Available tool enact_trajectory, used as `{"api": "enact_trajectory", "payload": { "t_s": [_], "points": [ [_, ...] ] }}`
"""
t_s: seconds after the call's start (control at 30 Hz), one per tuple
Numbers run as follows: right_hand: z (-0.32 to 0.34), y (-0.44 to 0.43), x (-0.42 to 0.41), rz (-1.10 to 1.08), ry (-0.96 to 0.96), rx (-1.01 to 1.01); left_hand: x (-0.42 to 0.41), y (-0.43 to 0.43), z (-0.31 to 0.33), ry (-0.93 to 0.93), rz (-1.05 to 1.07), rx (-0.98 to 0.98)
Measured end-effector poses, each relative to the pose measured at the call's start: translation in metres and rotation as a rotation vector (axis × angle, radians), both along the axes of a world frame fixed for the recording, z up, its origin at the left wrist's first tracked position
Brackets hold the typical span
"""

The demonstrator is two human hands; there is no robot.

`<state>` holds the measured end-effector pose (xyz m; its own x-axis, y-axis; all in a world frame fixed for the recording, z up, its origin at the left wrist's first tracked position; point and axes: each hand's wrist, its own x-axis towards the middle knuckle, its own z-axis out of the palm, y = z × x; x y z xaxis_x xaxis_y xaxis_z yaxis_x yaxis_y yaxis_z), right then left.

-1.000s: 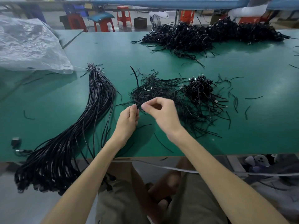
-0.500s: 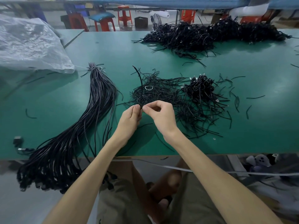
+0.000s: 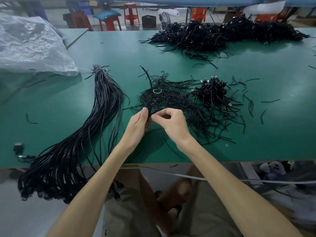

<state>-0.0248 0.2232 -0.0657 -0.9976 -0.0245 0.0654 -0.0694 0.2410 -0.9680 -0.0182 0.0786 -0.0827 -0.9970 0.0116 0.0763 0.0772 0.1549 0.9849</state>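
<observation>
My right hand, a second ago a little apart, now meets my left hand, both with curled fingers pinching short thin black wire ties at the near edge of their loose pile on the green table, with the long black cable bundle lying to the left.

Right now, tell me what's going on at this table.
A person sits at the green table. The left hand grips a bunch of black ties at the near edge of the loose pile, and the right hand pinches that bunch beside it. A long cable bundle lies to the left, draped over the table's edge.
</observation>
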Motion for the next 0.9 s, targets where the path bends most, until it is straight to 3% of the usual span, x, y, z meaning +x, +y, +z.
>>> {"api": "enact_trajectory", "payload": {
  "t_s": [0.33, 0.5, 0.67, 0.9],
  "points": [
    [0.002, 0.010, 0.003, 0.125, -0.147, -0.108, 0.003, -0.002, 0.001, -0.053, -0.015, 0.052],
    [0.011, 0.004, -0.003, 0.324, -0.115, -0.162, 0.007, 0.000, 0.006, -0.037, -0.043, 0.094],
    [0.006, 0.004, 0.000, 0.210, 0.090, 0.073, 0.008, 0.000, 0.006, -0.055, -0.026, 0.113],
    [0.006, 0.003, 0.002, 0.161, 0.151, 0.170, 0.004, -0.001, 0.003, -0.065, 0.054, 0.097]
  ]
}}
